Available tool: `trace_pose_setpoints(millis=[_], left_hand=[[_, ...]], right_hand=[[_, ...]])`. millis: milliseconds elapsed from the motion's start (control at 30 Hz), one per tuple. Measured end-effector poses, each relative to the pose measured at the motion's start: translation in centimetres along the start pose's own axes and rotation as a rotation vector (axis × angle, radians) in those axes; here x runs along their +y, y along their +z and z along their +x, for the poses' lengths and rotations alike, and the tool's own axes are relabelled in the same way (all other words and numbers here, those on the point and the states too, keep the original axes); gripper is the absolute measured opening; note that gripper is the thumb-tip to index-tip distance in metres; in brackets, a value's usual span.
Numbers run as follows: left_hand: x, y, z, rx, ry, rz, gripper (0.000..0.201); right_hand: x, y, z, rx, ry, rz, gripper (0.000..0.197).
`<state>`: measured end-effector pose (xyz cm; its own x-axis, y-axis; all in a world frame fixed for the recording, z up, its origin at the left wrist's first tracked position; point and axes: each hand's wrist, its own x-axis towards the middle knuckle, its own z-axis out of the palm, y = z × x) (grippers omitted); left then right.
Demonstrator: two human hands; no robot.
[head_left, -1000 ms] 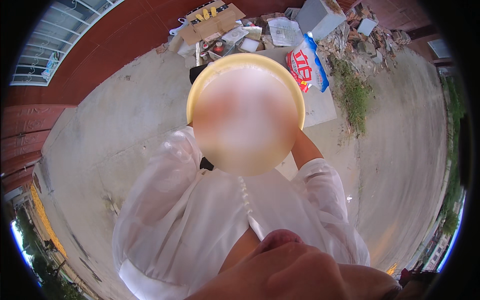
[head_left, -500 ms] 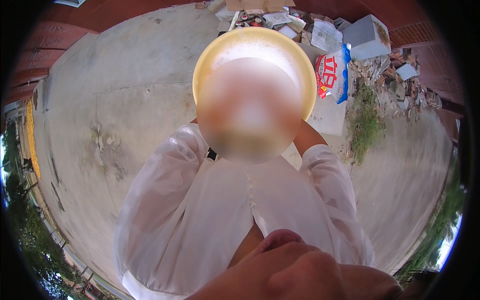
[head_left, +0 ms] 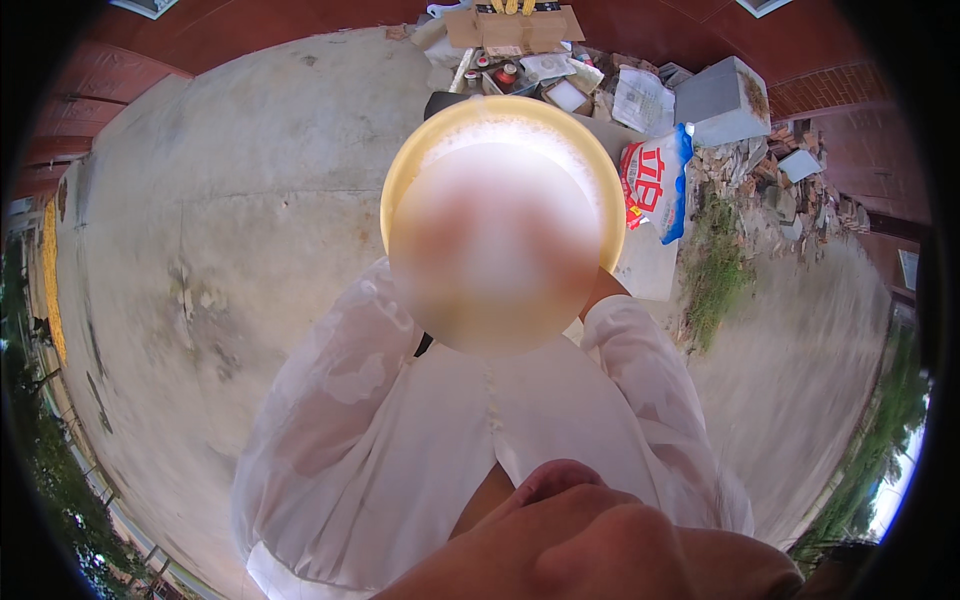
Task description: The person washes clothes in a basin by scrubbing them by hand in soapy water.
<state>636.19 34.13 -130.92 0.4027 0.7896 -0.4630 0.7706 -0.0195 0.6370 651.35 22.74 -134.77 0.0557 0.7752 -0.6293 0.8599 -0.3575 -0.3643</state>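
Your left hand (head_left: pixel 432 232) and right hand (head_left: pixel 567 237) remain at the yellow basin (head_left: pixel 410 152) as your view tips forward

Compared with half a second ago, the cardboard box (head_left: pixel 525 35) beyond your fingers shows more fully and the basin sits lower in sight; both hands keep to its middle, suggesting the work carries on in the same spot. The basin lies around your fingers, white froth (head_left: pixel 505 133) toward its far side, with a white, red and blue bag (head_left: pixel 657 190) ahead and to their right. Heavy blur covers both hands and most of the basin's inside, so whether your fingers are open, closed or gripping anything cannot be told; yellow cobs (head_left: pixel 512 7) by the box are cut off above
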Motion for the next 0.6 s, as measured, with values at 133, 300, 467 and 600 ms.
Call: trace_pose_setpoints(millis=[133, 300, 467, 600], left_hand=[[15.7, 12.6, -18.8, 0.017, 0.055, -0.099, 0.051], [23.8, 25.3, -23.9, 0.131, 0.136, -0.352, 0.047], [27.8, 45.0, -17.2, 0.073, 0.004, -0.915, 0.043], [41.1, 62.1, -6.9, 0.051, -0.228, 0.052, 0.046]], right_hand=[[13.5, -4.7, -20.8, 0.006, -0.103, -0.006, 0.034], [29.5, -7.0, -25.1, 0.234, -0.048, 0.188, 0.036], [56.7, -5.0, -17.3, 0.207, -0.689, 0.373, 0.022], [71.6, -9.8, -16.5, 0.055, -0.348, 0.112, 0.05]])
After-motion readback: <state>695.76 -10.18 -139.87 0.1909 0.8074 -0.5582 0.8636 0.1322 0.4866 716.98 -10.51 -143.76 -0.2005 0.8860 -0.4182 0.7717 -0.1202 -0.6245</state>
